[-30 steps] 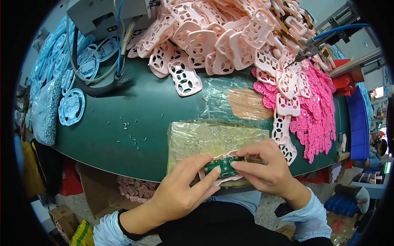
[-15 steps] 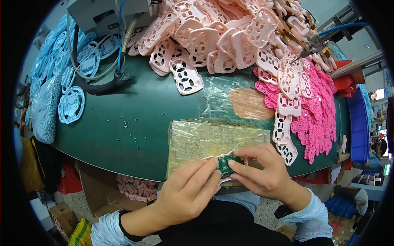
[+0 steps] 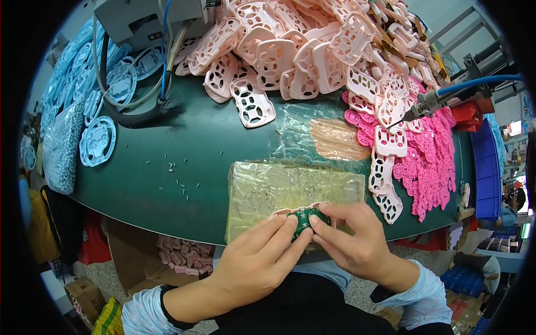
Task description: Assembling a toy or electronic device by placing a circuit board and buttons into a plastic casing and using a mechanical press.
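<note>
Over the near edge of a yellowish film-wrapped block (image 3: 296,181), both hands hold a green circuit board (image 3: 303,218) set against a pale pink plastic shell (image 3: 321,205). My left hand (image 3: 259,248) grips the left side, its fingertips pressed on the board's edge. My right hand (image 3: 354,234) pinches the right side, the thumb on the board and the index finger at the shell's upper rim. Most of the shell lies hidden behind the board and fingers.
Pale pink perforated plates (image 3: 276,58) heap up at the back, beside bright pink pieces (image 3: 427,167) on the right. A screwdriver-like tool on an arm (image 3: 430,103) hangs over them. Small screws (image 3: 171,166) lie scattered left on the green table (image 3: 151,204). Light blue parts (image 3: 97,142) fill the far left.
The board and shell have tilted slightly, showing more of the shell's upper rim. My left fingers have shifted along the board. The tool arm at right has come lower and nearer.
</note>
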A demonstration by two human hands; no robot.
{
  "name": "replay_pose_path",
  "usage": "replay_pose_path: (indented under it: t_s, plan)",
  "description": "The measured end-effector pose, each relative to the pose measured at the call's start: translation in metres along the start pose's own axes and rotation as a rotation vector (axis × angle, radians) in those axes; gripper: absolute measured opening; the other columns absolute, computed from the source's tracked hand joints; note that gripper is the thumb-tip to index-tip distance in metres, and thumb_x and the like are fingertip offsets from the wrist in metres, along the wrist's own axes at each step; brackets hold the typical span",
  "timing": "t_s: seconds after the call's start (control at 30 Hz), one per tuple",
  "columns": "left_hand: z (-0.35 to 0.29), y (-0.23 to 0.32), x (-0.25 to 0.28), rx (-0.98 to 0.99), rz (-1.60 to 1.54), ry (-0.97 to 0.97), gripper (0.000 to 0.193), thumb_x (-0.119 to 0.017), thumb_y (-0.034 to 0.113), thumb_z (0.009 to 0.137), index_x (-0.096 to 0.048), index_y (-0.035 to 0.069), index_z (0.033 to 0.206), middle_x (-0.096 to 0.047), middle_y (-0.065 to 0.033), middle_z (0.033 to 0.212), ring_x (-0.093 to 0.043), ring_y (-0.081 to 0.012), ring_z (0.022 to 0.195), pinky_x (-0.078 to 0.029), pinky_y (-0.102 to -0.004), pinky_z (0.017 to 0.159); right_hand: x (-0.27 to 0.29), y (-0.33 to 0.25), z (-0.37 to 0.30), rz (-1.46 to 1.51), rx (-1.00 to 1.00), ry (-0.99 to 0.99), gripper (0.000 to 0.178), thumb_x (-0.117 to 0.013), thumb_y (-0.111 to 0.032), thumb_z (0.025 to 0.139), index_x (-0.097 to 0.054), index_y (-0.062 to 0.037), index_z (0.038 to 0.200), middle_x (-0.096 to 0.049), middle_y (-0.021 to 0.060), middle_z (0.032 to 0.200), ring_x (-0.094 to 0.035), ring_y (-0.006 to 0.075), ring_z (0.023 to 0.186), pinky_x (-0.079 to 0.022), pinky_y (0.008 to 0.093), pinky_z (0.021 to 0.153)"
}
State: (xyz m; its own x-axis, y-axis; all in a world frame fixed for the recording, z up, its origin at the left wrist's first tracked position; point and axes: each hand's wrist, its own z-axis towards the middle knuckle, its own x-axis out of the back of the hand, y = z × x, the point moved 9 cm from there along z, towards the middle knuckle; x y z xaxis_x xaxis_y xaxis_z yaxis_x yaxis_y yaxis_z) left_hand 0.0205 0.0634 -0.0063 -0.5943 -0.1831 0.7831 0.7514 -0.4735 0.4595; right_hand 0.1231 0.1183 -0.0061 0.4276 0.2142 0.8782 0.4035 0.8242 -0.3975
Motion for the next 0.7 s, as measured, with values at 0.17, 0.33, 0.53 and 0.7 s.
replay_pose_path:
  t_s: [0.17,0.33,0.53,0.7]
  plan:
    - [0.002,-0.001,-0.008,-0.016,0.118,-0.118,0.043,-0.064,0.004,0.068,-0.067,0.004,0.111,-0.060,-0.0140,0.111,-0.061,-0.0292,0.099,-0.054,-0.0344,0.077,0.092,0.032,0.006,-0.002,0.091,0.547,0.034,-0.067,-0.003,0.083,-0.058,0.0050,0.114,-0.063,0.0152,0.107,-0.062,0.0224,0.088,-0.050,0.0300,0.075]
    - [0.008,0.015,-0.001,-0.096,0.200,-0.077,0.036,-0.061,0.012,0.072,-0.064,-0.006,0.103,-0.059,-0.0172,0.109,-0.057,-0.0292,0.107,-0.050,-0.0351,0.085,0.235,0.067,0.043,-0.101,0.015,1.013,0.046,-0.060,-0.032,0.094,-0.057,0.0056,0.119,-0.061,0.0158,0.116,-0.062,0.0268,0.107,-0.052,0.0413,0.094]
    - [0.010,0.014,-0.015,-0.073,0.119,-0.209,0.038,-0.060,0.007,0.073,-0.064,-0.005,0.109,-0.059,-0.0164,0.115,-0.061,-0.0277,0.105,-0.053,-0.0348,0.084,0.255,0.128,0.105,0.894,0.111,0.144,0.042,-0.050,-0.031,0.100,-0.053,-0.0004,0.128,-0.059,0.0201,0.120,-0.059,0.0274,0.116,-0.041,0.0421,0.107]
    - [0.009,0.015,-0.015,-0.084,0.090,-0.176,0.039,-0.060,0.008,0.074,-0.064,-0.005,0.110,-0.061,-0.0159,0.114,-0.063,-0.0272,0.101,-0.054,-0.0344,0.082,0.173,0.046,0.101,1.236,0.127,-0.267,0.043,-0.061,-0.031,0.094,-0.057,0.0060,0.115,-0.060,0.0110,0.108,-0.059,0.0168,0.103,-0.052,0.0331,0.089]
